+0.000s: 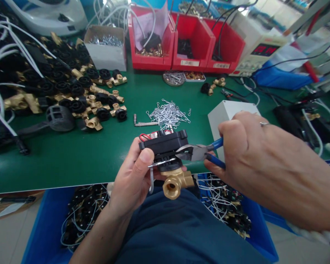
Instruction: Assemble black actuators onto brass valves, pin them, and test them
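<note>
My left hand [134,176] is closed around a motorized valve [165,145], with a black housing on top and a brass body [177,183] below. Red and black wires show at the housing's upper left. A thin metal clip [161,162] sticks out across the black neck by my left thumb. My right hand [244,146] grips blue-handled pliers [196,151]; their parted jaws are at the right side of the neck, under the housing. Behind the valve, a pile of metal clips [170,113] lies on the green table [99,157], next to a small metal L-shaped tool [144,123].
Many brass valves [93,106] crowd the left of the table. A box of screws [106,46], red bins [152,60] and a power supply [258,51] line the back. A white box [222,113] stands behind my right hand. Blue crates [41,227] hold wired parts below.
</note>
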Demonstrator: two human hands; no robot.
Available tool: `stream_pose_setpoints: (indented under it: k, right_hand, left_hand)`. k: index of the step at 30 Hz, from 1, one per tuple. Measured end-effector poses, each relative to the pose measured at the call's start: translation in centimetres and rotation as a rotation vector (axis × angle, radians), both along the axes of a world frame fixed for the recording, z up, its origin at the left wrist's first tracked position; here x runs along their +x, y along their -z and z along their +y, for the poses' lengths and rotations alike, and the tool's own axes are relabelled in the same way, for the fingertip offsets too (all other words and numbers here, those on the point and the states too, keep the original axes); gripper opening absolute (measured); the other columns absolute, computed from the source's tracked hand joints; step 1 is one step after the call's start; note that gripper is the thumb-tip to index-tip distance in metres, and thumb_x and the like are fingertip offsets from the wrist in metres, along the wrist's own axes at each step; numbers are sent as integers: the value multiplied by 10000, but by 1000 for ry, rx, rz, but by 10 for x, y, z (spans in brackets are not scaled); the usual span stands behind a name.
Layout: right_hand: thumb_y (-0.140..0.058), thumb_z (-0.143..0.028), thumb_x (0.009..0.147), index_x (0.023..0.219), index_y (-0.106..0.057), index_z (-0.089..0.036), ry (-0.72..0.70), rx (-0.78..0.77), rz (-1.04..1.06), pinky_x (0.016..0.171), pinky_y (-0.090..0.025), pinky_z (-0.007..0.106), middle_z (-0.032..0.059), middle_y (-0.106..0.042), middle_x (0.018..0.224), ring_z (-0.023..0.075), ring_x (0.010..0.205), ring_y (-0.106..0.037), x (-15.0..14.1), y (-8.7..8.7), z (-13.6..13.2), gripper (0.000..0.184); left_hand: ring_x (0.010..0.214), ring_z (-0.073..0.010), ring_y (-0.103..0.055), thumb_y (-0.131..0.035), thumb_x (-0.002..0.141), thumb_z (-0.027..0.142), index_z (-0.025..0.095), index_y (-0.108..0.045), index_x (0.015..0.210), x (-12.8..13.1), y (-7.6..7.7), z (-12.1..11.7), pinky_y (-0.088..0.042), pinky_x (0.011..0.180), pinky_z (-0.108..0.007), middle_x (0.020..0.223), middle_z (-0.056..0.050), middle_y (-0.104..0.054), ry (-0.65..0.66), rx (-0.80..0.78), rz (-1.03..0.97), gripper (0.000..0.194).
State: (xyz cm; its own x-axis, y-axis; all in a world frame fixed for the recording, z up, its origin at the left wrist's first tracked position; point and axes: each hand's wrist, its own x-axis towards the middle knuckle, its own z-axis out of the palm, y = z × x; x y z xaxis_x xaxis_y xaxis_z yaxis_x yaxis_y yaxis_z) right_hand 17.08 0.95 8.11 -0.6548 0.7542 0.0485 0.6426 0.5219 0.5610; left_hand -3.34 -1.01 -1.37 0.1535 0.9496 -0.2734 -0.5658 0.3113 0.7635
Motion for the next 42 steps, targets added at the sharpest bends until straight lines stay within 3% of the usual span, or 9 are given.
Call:
stream_pose_setpoints:
  k: [12,22,29,34,38,42]
  right_hand:
    - [-394,-351,930,873,-550,-186,48,-95,76,549,-208,351,135,-467,733,257,607,-405,0,-2,-1,234]
    - [-410,-365,915,827,-521,-209,115,-140,169,554,-165,339,131,-479,736,227,580,-364,0,-2,-1,210]
    - [-388,-318,935,821,-518,-212,29,-105,155,522,-196,331,103,-471,690,215,548,-388,2,-2,0,203]
    - [-412,-293,910,815,-484,-218,-25,-121,248,507,-225,328,96,-500,688,216,542,-439,4,4,3,141]
    - [-459,-312,905,816,-451,-215,-9,-293,427,479,-267,318,53,-523,658,163,487,-425,2,13,6,132]
    - [-487,-392,936,817,-423,-230,165,-542,722,480,-317,283,-26,-497,590,123,453,-422,-1,15,8,212]
  left_hand:
    - [642,-200,-762,-795,790,578,223,-671,1134,0,-1,0,-648,579,-307,939,-27,-784,-1,-25,13,510]
    - [634,-205,-746,-748,821,602,212,-664,1144,-1,-2,0,-621,578,-300,820,-26,-764,35,-55,59,513]
    - [636,-181,-748,-790,781,607,199,-673,1070,1,-3,1,-626,580,-267,832,-12,-769,-2,-32,14,514]
    - [732,-240,-778,-798,759,627,217,-676,1124,-1,-4,2,-639,596,-295,783,-10,-757,20,-36,-2,563]
    - [689,-237,-770,-774,787,624,204,-683,1155,-4,1,4,-630,564,-289,783,-23,-756,45,-66,-10,565]
    - [609,-230,-746,-744,790,666,192,-679,1178,-7,2,6,-630,552,-305,755,-42,-757,61,-54,9,616]
